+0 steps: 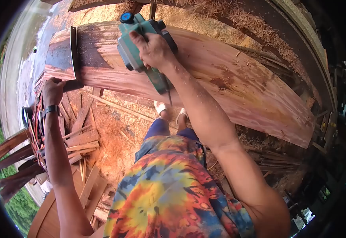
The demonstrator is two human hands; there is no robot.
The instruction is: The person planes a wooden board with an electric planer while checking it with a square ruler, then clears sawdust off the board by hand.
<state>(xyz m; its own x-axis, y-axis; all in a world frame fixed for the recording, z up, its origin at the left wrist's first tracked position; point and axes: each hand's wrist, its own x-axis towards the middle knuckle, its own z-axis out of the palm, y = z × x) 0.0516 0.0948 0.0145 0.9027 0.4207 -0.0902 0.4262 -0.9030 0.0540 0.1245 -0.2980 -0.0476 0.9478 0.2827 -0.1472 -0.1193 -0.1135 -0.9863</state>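
My right hand (156,50) is wrapped round the handle of a green power planer (141,47), which rests on a wide reddish wooden slab (220,79). At the slab's left end, my left hand (54,90) is closed on the dark stock of a try square (73,85). The square's thin metal blade (74,51) lies across the slab, over a dark patch in the wood. The planer sits to the right of the blade, apart from it.
Orange shavings (117,146) cover the ground below the slab. Scrap wood strips (82,139) lie at the lower left, near a round wooden panel (48,218). A beam heaped with shavings (260,31) runs behind the slab. My feet (161,108) stand close to its near edge.
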